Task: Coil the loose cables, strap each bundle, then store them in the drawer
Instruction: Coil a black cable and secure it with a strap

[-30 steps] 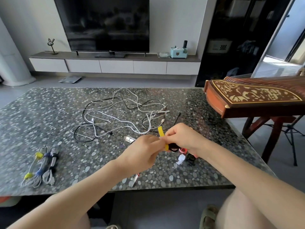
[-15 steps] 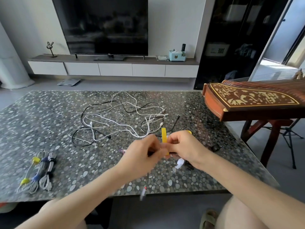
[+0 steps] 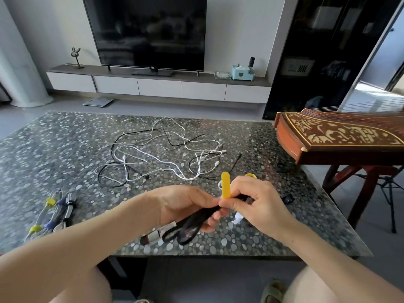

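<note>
Several strapped bundles (image 3: 52, 215) lie side by side on the counter (image 3: 65, 149), well to the left of the tangle of loose cables (image 3: 161, 149) and nearer to you than it. Yellow, blue and black ties show on them. The tangle itself, white and black leads crossing each other, is spread over the middle of the counter.

Nearer to you than the tangle, your left hand (image 3: 183, 204) is curled round a folded black cable (image 3: 192, 224) and holds it just above the counter. The cable's loops and a plug end hang out below your fingers, toward you.

Just right of that, a yellow strap (image 3: 225, 186) stands upright, with its lower end at the cable. Your right hand (image 3: 258, 202) pinches that lower end between thumb and fingers, touching the fingertips of your left hand.

Small loose strap pieces lie on the counter behind and under your right hand, partly hidden. Far right of the tangle, a wooden string instrument (image 3: 341, 136) stands beside the counter's edge.
</note>
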The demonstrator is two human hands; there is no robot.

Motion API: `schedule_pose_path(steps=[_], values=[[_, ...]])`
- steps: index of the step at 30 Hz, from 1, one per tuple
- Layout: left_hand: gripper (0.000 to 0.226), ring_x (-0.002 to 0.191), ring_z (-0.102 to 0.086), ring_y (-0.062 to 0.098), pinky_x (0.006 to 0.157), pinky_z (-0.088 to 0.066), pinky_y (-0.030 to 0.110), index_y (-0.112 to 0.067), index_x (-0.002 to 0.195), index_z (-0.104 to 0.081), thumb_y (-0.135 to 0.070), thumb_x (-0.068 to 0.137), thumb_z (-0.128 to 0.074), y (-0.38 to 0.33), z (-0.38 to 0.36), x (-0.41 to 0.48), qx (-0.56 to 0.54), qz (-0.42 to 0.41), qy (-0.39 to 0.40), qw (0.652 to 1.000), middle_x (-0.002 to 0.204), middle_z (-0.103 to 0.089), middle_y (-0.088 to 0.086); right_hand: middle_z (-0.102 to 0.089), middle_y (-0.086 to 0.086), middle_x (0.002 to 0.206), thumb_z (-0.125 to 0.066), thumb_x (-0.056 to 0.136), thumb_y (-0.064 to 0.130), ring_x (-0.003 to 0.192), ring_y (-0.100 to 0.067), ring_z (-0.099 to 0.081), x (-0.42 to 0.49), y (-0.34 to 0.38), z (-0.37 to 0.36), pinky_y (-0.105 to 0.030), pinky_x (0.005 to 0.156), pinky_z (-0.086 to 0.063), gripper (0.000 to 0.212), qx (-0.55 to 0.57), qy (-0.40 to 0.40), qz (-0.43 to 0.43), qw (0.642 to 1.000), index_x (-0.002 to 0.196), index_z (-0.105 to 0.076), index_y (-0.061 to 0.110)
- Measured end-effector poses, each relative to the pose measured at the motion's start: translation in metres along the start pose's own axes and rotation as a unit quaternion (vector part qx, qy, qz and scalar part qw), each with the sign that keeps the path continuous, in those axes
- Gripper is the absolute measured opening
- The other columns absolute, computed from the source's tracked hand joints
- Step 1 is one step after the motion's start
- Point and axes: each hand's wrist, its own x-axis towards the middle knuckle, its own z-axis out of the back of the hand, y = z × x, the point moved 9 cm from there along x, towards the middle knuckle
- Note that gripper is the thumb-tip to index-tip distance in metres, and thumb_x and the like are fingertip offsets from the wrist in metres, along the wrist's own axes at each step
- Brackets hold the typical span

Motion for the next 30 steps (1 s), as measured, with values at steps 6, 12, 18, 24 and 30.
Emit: schedule_pose_path(steps=[6,12,18,24,30], values=[[0.036,0.059,-0.055,0.01,0.062,-0.043,0.017,-0.026,0.054,-0.068,-0.017,0.089,-0.064,-0.03,0.029,-0.011,0.354,-0.15,-0.292,0.876,0.06,-0.065,-0.004,-0.062,0.011,0.055,-0.076,0.076,0.031,0.05,0.0,-0.05,0.001,-0.038,-0.004,-0.016,0.053,-0.039,0.016,0.068,0.006,-0.185,0.98,0.063,-0.067,0.026],[0.025,0.055,-0.047,0.02,0.056,-0.036,0.033,-0.008,0.062,-0.065,-0.015,0.085,-0.062,-0.049,0.009,-0.024,0.609,-0.306,-0.374,0.629,0.054,-0.059,0.006,-0.065,0.006,0.058,-0.078,0.077,0.018,0.051,-0.003,-0.053,0.0,-0.053,-0.007,-0.022,0.059,-0.04,0.015,0.087,-0.024,-0.271,0.958,0.066,-0.068,0.017],[0.009,0.053,-0.046,0.024,0.061,-0.043,0.035,0.0,0.062,-0.063,0.006,0.068,-0.068,-0.036,-0.027,-0.029,0.734,-0.459,-0.344,0.365,0.053,-0.051,0.005,-0.064,0.008,0.056,-0.075,0.076,0.002,0.063,-0.007,-0.059,-0.016,-0.078,-0.022,-0.019,0.065,-0.044,0.015,0.208,-0.053,-0.413,0.885,0.067,-0.067,0.011],[0.023,0.057,-0.052,0.023,0.079,-0.043,0.031,-0.003,0.065,-0.066,-0.001,0.087,-0.059,-0.018,-0.034,-0.037,0.781,-0.489,-0.323,0.215,0.06,-0.058,0.005,-0.068,-0.008,0.066,-0.064,0.086,0.008,0.053,-0.011,-0.056,-0.032,-0.077,-0.05,-0.021,0.051,-0.041,0.015,0.334,0.11,-0.492,0.797,0.071,-0.067,0.005],[0.038,0.067,-0.056,0.016,0.078,-0.045,0.028,-0.024,0.092,-0.069,-0.052,0.094,-0.043,-0.023,0.035,0.005,0.625,-0.056,-0.256,0.735,0.071,-0.065,-0.008,-0.064,0.011,0.06,-0.073,0.082,0.017,0.055,0.001,-0.051,-0.012,-0.058,-0.017,-0.013,0.054,-0.039,0.017,0.059,-0.008,-0.243,0.968,0.068,-0.069,0.026]])
